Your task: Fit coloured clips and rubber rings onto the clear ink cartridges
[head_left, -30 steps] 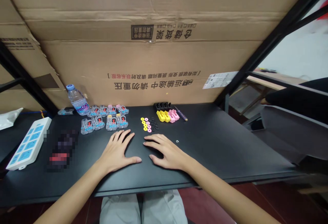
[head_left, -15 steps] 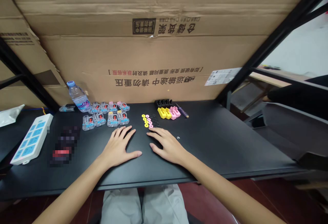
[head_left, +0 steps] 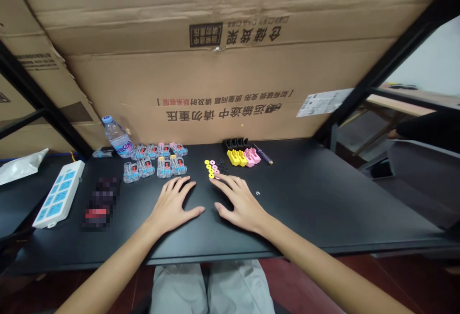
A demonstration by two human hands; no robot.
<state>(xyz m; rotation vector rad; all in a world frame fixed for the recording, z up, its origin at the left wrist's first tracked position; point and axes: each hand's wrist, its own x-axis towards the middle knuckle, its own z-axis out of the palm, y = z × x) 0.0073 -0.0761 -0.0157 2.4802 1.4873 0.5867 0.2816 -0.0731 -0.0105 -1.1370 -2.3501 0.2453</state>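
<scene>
My left hand [head_left: 175, 206] rests on the black tabletop with its fingers spread, holding nothing. Just beyond its fingertips lie several clear plastic casings with red and blue parts [head_left: 164, 167], set out in two rows. My right hand [head_left: 239, 204], also spread and holding nothing, lies at the near edge of a group of small rings. These are yellow rings [head_left: 209, 166], pink rings [head_left: 214, 167] and black rings [head_left: 223, 166]; a fingertip partly covers the nearest pink one. Farther back sit yellow notched plastic pieces [head_left: 237, 158], pink ones [head_left: 252, 157] and black ones [head_left: 235, 143].
A screwdriver [head_left: 264, 154] lies right of the pink pieces. A small whitish C-shaped piece [head_left: 258, 193] is right of my right hand. A water bottle [head_left: 118, 137], a white power strip [head_left: 59, 194] and a pixelated dark item [head_left: 100, 204] stand left. Cardboard [head_left: 215, 74] walls the back.
The camera view has turned slightly left, so everything appears shifted right. My right fingertips now overlap the nearest pink ring a little more. Both hands stay flat and spread.
</scene>
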